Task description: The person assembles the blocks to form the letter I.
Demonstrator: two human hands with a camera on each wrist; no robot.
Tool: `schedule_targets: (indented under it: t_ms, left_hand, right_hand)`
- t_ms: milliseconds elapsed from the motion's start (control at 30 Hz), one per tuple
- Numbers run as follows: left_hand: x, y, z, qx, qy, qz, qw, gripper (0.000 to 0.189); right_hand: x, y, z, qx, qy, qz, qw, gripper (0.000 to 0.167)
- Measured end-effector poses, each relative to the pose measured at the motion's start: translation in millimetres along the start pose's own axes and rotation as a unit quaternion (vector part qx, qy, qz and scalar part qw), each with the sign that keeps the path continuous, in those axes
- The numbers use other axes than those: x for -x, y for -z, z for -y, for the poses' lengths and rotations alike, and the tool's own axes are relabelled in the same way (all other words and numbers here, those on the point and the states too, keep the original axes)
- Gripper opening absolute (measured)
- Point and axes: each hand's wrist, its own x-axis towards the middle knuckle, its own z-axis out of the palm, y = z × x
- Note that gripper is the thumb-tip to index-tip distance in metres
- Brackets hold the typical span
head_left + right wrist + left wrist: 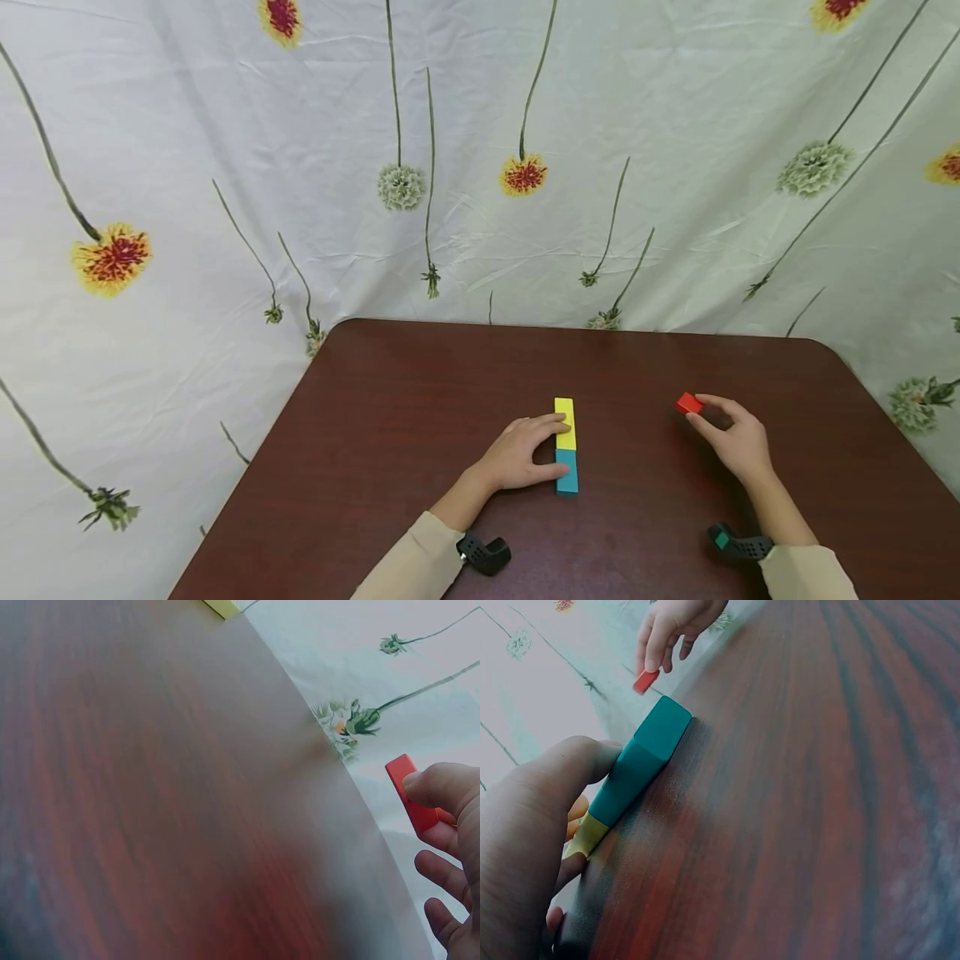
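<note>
A yellow block [564, 406] and a blue block [567, 482] lie end to end in a line on the table. My left hand [517, 452] rests on both, with fingers across the yellow one and the thumb on the blue one. From the left wrist view, the thumb lies along the blue block [641, 761], and fingers partly cover the yellow block [591, 834]. Off to the right, my right hand [738, 437] pinches a small red block [687, 403] between thumb and fingers. In the right wrist view the red block [411, 795] is held up, its other fingers spread below.
The dark brown wooden table [420, 367] has rounded far corners. Behind it hangs a white cloth [480, 242] printed with flowers. Each wrist wears a dark strap, the left strap [483, 553] and the right strap [741, 543].
</note>
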Motion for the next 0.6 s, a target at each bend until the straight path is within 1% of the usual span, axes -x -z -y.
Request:
schedule_targets:
  t_ms: [367,600]
  left_hand:
    - [-0.7,0.8,-0.5,-0.008,-0.001,0.001,1.0,0.059]
    - [0.4,1.7,-1.6,-0.007,0.003,0.002,1.0,0.059]
  right_hand:
    - [-9.1,-8,14,-0.021,0.005,0.015,0.9997,0.046]
    - [-14.4,-17,19,-0.022,0.024,0.02,0.9993,0.045]
